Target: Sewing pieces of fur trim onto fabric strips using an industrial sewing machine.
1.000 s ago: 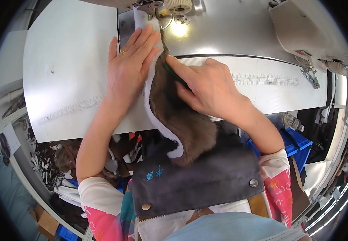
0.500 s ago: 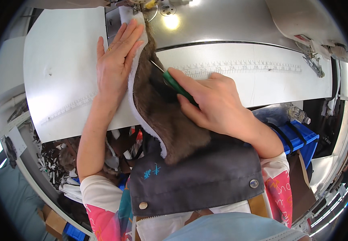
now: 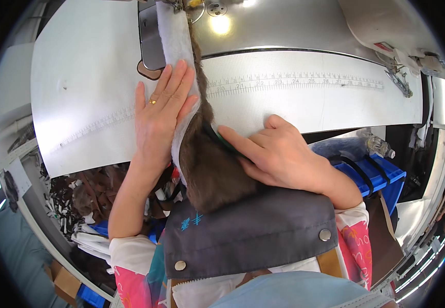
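A long piece of brown fur [image 3: 217, 172] with a white fleecy backing [image 3: 177, 46] runs from the sewing machine's presser foot [image 3: 176, 6] toward me, its near end over my dark apron [image 3: 253, 231]. My left hand [image 3: 163, 110] lies flat on the white backing, fingers stretched out and pointing at the machine. A gold ring shows on one finger. At the fur's right edge, my right hand [image 3: 284, 154] is closed round the green handle of an awl [image 3: 223, 139], index finger along it. The awl's metal tip is hidden at the fur.
A white table with a printed ruler [image 3: 294, 84] surrounds the machine's metal bed [image 3: 284, 31]. At the right stand a blue crate [image 3: 386, 177] and a clear plastic bottle [image 3: 381, 146]. Brown and white scraps [image 3: 91, 197] are heaped below the table at the left.
Both hands have moved nearer to me along the fur, the right one still holding the awl. The awl's metal tip, visible before, is now hidden. More white backing shows beyond my left hand.
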Tool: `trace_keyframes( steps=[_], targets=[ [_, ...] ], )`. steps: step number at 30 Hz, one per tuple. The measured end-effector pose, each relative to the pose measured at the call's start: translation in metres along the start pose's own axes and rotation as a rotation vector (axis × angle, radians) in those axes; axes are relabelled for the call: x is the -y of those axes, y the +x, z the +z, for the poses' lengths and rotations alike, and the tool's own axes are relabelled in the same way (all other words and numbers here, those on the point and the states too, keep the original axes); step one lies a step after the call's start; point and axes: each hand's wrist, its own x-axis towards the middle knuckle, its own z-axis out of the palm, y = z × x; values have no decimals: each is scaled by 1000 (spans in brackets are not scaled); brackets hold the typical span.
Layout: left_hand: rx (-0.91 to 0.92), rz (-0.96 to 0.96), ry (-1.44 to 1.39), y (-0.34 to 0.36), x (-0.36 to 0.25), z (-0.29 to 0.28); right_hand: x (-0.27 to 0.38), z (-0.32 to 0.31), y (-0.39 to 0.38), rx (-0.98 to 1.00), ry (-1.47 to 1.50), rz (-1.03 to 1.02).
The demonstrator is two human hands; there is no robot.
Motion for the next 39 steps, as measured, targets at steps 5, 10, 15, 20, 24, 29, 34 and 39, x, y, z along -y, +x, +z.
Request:
trace_keyframes(
  steps=[5, 10, 15, 20, 24, 29, 34, 39],
  targets=[
    [-50, -6, 58, -6, -1, -1, -14, -4, -13, -315, 156, 193],
    [-42, -6, 32, -1, -6, -1, -6, 10, 40, -334, 2, 326],
    [-54, 4, 29, -2, -4, 0, -7, 5, 42, -181, -2, 145],
    [-39, 11, 11, -2, -2, -5, -15, -15, 9, 69, 12, -5],
    [-37, 35, 26, -2, 0, -5, -34, -39, -9, -50, 271, 79],
    [-23, 71, 27, -1, -1, -10, -52, -32, 49, -248, -52, 35],
    [37, 90, 16, -3, 3, -12, -68, -27, 67, -161, -168, 16],
    [-10, 115, -26, 16, 11, -9, -79, -28, 80, -263, -199, 3]
  ],
)
